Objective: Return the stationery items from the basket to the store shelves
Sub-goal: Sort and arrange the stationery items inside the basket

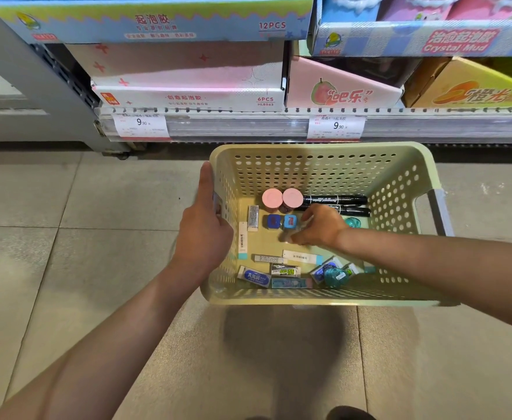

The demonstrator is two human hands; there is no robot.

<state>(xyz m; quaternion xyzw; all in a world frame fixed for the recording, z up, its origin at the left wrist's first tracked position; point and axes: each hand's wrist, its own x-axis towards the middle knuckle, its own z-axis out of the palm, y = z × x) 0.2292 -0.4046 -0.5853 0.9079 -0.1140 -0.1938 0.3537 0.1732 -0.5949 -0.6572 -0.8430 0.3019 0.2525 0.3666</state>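
Your left hand (pixel 204 234) grips the left wall of the basket (pixel 318 153), fingers curled over the rim. Your right hand (pixel 318 227) is down inside it, fingers bent over something small (can't tell what, or whether it's held). The basket is pale green perforated plastic, sitting on the tiled floor (pixel 67 207) just in front of the store shelves (pixel 279 125). Inside: two pink round lids (pixel 282 197), two black markers (pixel 339 204), blue sharpeners (pixel 282 222), erasers (pixel 256 275). The right forearm hides some items; labels are blurred.
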